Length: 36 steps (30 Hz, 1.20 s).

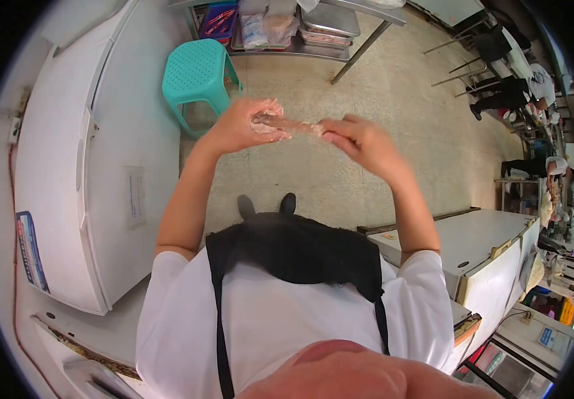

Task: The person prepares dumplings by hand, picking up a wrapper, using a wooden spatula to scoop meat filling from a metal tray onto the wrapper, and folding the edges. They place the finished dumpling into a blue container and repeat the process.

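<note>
A narrow, brownish, partly see-through strip (295,124) stretches between my two hands above the floor. It looks wet and pasty, but its kind is hard to make out. My left hand (243,126) is curled around its left end, with pale pink, paste-like smears over the fingers and palm. At the other end, my right hand (361,141) pinches the strip between thumb and fingers, with some pale paste at the fingertips.
A teal plastic stool (197,70) stands just beyond my left hand. Farther ahead is a metal table (293,50) with trays and bags. A white refrigerator (107,159) rises at left, a chest freezer (459,236) at right. People work at far right.
</note>
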{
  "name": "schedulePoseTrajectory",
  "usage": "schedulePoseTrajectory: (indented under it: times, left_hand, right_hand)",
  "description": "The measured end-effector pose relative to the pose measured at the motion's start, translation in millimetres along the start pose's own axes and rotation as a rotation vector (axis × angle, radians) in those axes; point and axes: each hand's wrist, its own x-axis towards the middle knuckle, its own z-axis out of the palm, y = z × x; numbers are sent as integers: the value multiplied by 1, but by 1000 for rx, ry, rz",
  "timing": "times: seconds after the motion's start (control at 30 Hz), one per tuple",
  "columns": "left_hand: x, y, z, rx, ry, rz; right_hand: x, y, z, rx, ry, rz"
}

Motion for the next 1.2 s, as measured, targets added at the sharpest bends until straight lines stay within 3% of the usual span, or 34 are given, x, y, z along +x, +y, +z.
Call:
schedulePoseTrajectory:
  times: [0.07, 0.17, 0.27, 0.47, 0.57, 0.67, 0.77, 0.87, 0.97, 1.07, 1.17, 1.2]
  left_hand:
    - [-5, -3, 6, 37, 76, 36]
    - [-17, 1, 10, -218, 166, -101]
    - [-24, 2, -1, -37, -11, -159]
    - [-42, 5, 0, -181, 147, -211]
    - [-44, 0, -7, -35, 4, -238]
    - [-56, -2, -1, -6, 206, -18]
    - [-64, 16, -13, -249, 86, -290]
    - [-72, 7, -10, -175, 260, -77]
    - [-79, -5, -16, -104, 266, -214]
    - [-86, -21, -23, -222, 273, -364]
    - [-89, -61, -33, 117, 272, -263]
    - [-85, -57, -38, 89, 276, -287]
  right_hand:
    - [0, -8, -19, -225, 42, 46]
    - [-5, -32, -12, -183, 109, 9]
    - [0, -12, 20, -134, 55, -49]
    - [-1, -45, -6, -270, 113, -45]
    - [-1, -40, 16, -188, 72, -77]
    - [2, -45, 0, -217, 115, -42]
    - [0, -55, -8, -110, 189, -80]
    - [0, -59, 10, -29, 152, -93]
    - [9, -38, 42, 58, 85, -71]
    - [19, -29, 57, 168, 72, -6]
    - [37, -4, 88, 382, 111, 75]
    - [46, -2, 91, 398, 89, 67]
